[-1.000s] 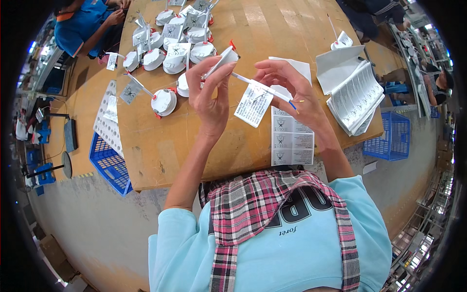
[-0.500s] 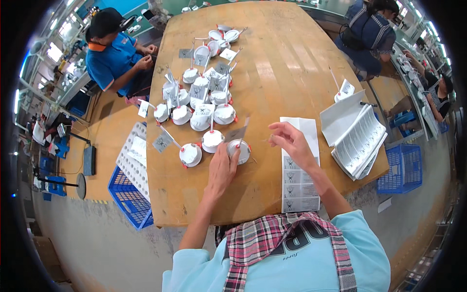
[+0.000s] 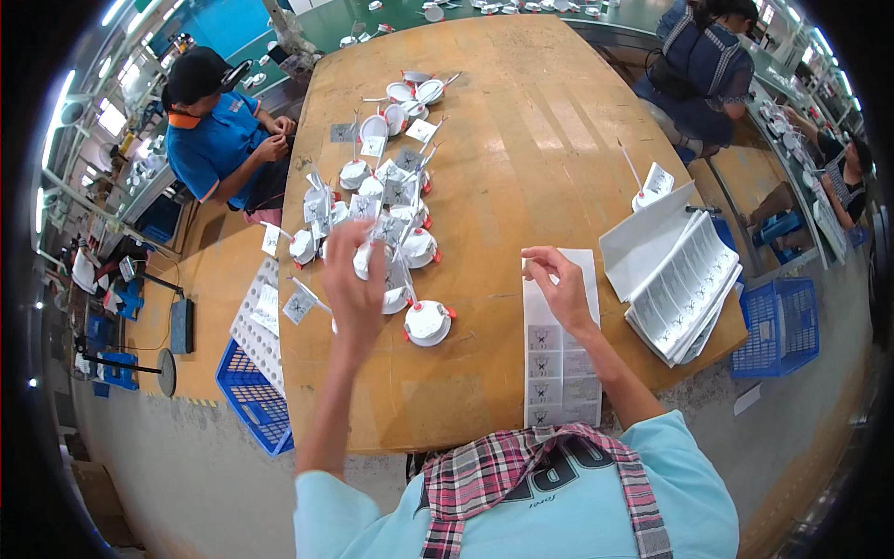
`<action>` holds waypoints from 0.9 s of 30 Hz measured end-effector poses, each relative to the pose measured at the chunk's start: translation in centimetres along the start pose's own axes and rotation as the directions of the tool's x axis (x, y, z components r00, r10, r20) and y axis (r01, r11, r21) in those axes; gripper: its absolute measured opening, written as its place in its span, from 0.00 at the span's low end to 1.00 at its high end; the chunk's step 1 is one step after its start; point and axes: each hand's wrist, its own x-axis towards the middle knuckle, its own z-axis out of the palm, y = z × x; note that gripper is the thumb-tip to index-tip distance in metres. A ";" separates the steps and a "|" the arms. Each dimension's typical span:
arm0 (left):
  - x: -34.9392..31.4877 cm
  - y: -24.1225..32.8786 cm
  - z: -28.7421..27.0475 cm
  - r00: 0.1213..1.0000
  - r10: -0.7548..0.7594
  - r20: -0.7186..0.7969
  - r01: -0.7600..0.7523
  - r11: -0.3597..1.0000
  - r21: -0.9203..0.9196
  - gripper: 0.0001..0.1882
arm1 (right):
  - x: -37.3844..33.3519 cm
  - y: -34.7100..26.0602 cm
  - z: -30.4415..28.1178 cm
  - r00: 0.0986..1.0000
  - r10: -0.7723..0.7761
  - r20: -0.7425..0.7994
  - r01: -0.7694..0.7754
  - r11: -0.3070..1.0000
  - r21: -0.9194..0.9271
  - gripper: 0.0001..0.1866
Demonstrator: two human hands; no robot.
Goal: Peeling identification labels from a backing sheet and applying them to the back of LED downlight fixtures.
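Note:
My left hand [image 3: 356, 289] is raised over the near part of a cluster of round white lamp units, fingers apart and slightly blurred. It hides some of the lamps behind it. A white lamp unit with red side clips [image 3: 428, 324] sits just right of that hand. Many of the clustered lamps carry upright wires with paper labels, such as this grey label [image 3: 299, 306]. My right hand [image 3: 559, 291] hovers at the upper part of a label sheet [image 3: 562, 382], thumb and forefinger drawn together; whatever lies between them is too small to make out.
A stack of label sheets [image 3: 684, 284] lies at the table's right, with one lamp [image 3: 655, 189] behind it. Blue crates [image 3: 776, 326] [image 3: 250, 396] stand by both table sides. A perforated white tray [image 3: 253, 321] rests at left. Co-workers [image 3: 219, 130] [image 3: 694, 74] sit on both sides.
My left hand has let go of the nearest lamp unit and moved left and up over the cluster. My right hand has come back slightly toward the label sheet. The view has shifted a little.

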 end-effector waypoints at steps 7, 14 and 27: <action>19.7 -11.9 10.4 0.966 0.090 0.241 -0.124 0.984 0.128 0.32 | 0.7 3.4 -0.3 0.991 -0.102 -0.088 0.089 0.985 -0.147 0.07; 27.5 -22.2 19.7 0.737 -0.385 0.555 0.180 0.904 0.388 0.64 | 0.7 3.4 -0.7 0.993 -0.098 -0.070 0.083 0.978 -0.191 0.07; 29.7 -26.1 25.7 0.691 -0.329 0.644 0.062 0.914 0.401 0.59 | 1.4 2.5 -1.2 0.998 -0.068 -0.015 0.063 0.973 -0.220 0.09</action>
